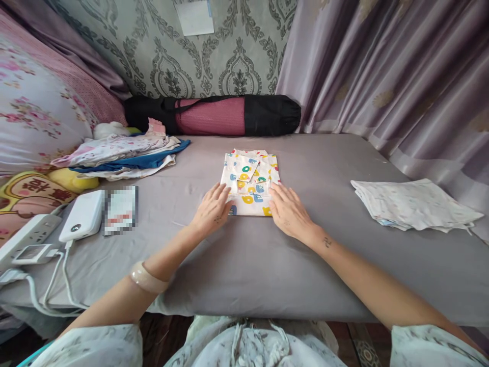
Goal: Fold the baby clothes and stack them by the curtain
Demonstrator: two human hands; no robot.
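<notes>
A small white shirt (250,200) with yellow, blue, red and green prints lies partly folded in the middle of the bed. Its collar points away from me, and the sleeves are turned inward over the body. My left hand (214,206) rests on the shirt's left edge, fingers stretched out and lying flat. On the opposite edge lies my right hand (288,208), its fingers also extended, with the fingertips touching the cloth. The parts of the shirt under my fingertips are hidden.
Folded pale cloth (412,204) lies at right. Several garments (130,153) are piled at left, near a white power bank (82,216), a power strip (28,237) and cables. A pink-and-black rolled bag (210,116) lies along the wall. The grey sheet (324,275) ends near me.
</notes>
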